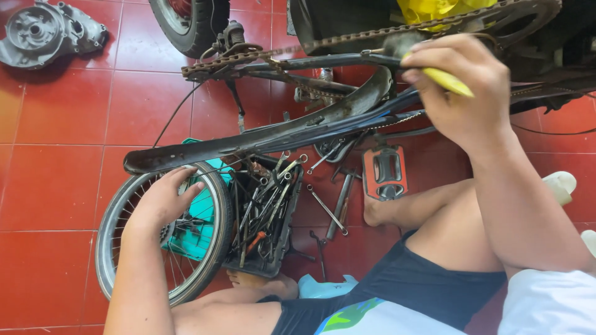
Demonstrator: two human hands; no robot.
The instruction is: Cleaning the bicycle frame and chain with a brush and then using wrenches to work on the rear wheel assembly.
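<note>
Spoked wheel with grey tyre (118,211) lay flat on red tiles, left hand (164,201) resting open-fingered on it (teal crate beneath). Right hand (462,93) clenched a yellow-handled brush (434,73) against the rusty chain (372,36).

floor (62,180): red tiles | wheel (118,217): lies flat under the left hand (162,201) fingers | tool tray (264,217): just beyond those fingertips | loose wrenches (327,211): past the tray | orange pedal (384,172): below the right hand (462,93) fingers | grey engine cover (43,31): far corner
</note>
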